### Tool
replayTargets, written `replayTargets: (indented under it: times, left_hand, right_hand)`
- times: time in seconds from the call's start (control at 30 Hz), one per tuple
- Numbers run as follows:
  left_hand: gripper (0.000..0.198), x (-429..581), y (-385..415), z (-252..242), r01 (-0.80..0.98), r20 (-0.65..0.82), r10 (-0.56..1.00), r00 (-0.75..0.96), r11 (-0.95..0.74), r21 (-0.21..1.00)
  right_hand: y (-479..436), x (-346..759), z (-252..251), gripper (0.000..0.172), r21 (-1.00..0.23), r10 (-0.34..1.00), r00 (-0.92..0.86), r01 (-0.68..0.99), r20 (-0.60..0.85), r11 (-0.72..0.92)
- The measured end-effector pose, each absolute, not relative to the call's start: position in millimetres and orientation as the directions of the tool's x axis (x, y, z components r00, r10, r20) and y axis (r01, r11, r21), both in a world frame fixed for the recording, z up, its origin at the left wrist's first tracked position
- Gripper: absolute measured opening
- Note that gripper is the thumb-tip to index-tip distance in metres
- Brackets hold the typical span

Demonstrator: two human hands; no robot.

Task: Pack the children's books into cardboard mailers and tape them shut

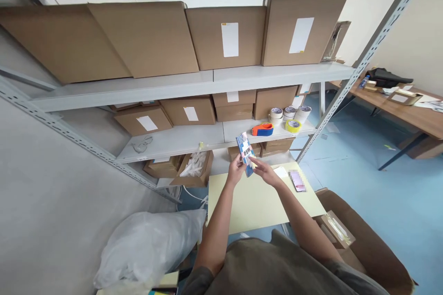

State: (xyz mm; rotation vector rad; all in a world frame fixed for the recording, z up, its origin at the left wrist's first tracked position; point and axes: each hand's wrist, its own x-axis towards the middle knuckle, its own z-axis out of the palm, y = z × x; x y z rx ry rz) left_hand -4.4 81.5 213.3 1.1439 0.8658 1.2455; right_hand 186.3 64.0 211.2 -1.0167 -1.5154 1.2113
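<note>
A slim blue-and-white printed box [245,151] with dark lettering is held tilted above the near edge of the lower shelf. My left hand [236,169] is closed around its lower left side. On the other side, my right hand [265,171] has its fingers stretched toward the lower right edge; they reach the box, but I cannot tell how firmly they touch. Below both hands lies a pale yellow tabletop [242,212]. A phone-like item [297,180] with a blurred screen and a white paper [280,172] rest on its right part.
An orange-and-blue tape dispenser [262,129], white tape rolls [276,114] and a yellow roll [292,125] sit on the grey shelf [180,140]. Cardboard boxes [226,41] line the shelves. A large white bag [148,244] stands left, an open carton [370,239] right.
</note>
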Motion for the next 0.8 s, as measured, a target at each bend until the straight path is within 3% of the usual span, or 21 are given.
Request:
replayTargets:
  times: [0.13, 0.27, 0.4, 0.63, 0.8]
  left_hand:
    - [0.087, -25.9, 83.1, 205.8, -0.295, -0.06, 0.968, 0.243, 0.133, 0.946]
    - [0.087, -37.9, 82.1, 183.3, -0.339, -0.136, 0.968, 0.209, 0.202, 0.919]
    - [0.079, -43.8, 78.5, 146.4, -0.321, -0.221, 0.971, 0.087, 0.237, 0.917]
    - [0.076, -60.3, 63.6, 36.7, -0.255, -0.428, 0.903, -0.04, 0.405, 0.878]
    - [0.08, -70.5, 43.3, -37.7, -0.077, -0.617, 0.735, -0.28, 0.623, 0.778]
  right_hand:
    - [77.7, 209.0, 190.3, 0.059, -0.996, 0.998, 0.014, 0.063, 0.068, 0.067]
    - [91.6, 227.6, 163.3, 0.047, -0.989, 0.991, 0.052, -0.087, -0.125, -0.12]
    - [94.8, 230.3, 132.1, 0.054, -0.963, 0.967, 0.093, -0.151, -0.239, -0.224]
    - [85.2, 199.2, 37.0, 0.043, -0.911, 0.909, 0.06, -0.044, -0.413, -0.411]
    - [67.3, 187.8, -33.8, 0.046, -0.837, 0.845, 0.125, 0.126, -0.52, -0.533]
